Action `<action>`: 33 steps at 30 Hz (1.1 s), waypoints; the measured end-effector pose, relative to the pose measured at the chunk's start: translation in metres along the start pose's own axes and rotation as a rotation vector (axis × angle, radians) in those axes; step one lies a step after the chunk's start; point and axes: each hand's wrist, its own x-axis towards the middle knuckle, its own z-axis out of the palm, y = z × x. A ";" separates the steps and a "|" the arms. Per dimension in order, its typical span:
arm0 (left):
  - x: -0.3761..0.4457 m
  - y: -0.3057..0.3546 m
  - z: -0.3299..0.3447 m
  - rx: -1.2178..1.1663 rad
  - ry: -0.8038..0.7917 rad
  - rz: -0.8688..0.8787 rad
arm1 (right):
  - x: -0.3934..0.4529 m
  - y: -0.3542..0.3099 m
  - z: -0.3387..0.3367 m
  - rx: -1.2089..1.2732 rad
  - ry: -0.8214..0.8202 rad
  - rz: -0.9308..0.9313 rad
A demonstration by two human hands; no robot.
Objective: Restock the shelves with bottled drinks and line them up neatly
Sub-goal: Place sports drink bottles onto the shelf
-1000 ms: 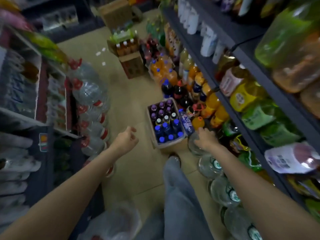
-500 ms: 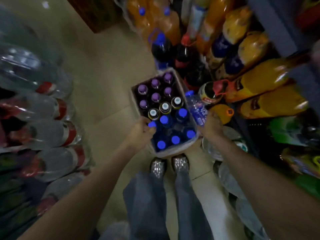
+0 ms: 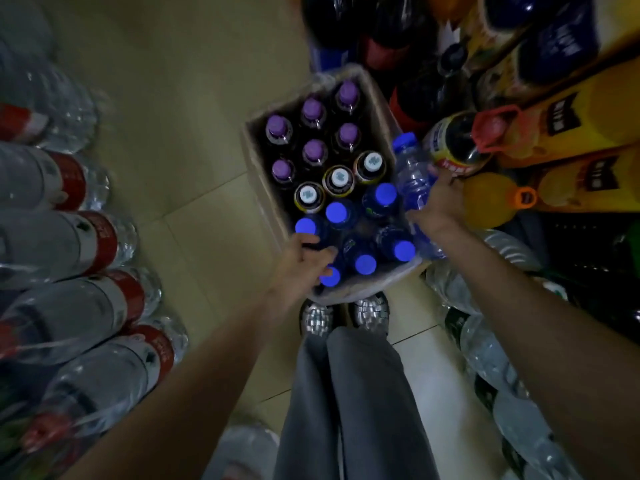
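Observation:
A cardboard box [image 3: 258, 168] stands on the floor in front of my feet, packed with upright bottles: purple caps [image 3: 313, 109] at the far end, white-capped ones [image 3: 339, 177] in the middle, blue caps [image 3: 385, 194] nearest me. My left hand [image 3: 301, 261] reaches into the near left corner, fingers curled among the blue-capped bottles beside one blue cap [image 3: 329, 277]. My right hand [image 3: 434, 206] grips a clear blue-capped bottle [image 3: 410, 171] lying along the box's right edge.
Large water jugs with red labels [image 3: 79, 237] are stacked on the left. Orange juice bottles [image 3: 568, 133] and dark soda bottles [image 3: 398, 36] crowd the right and far side. Clear water bottles [image 3: 491, 358] lie along the floor on the right. Tiled floor [image 3: 166, 98] lies open between them.
The view has dropped closer over the box. My left hand went from the box's near edge in among the blue-capped bottles. My right hand closed further on the clear bottle.

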 end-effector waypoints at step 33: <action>-0.118 0.069 -0.054 0.030 -0.255 0.111 | -0.183 -0.049 -0.102 0.064 0.120 -0.414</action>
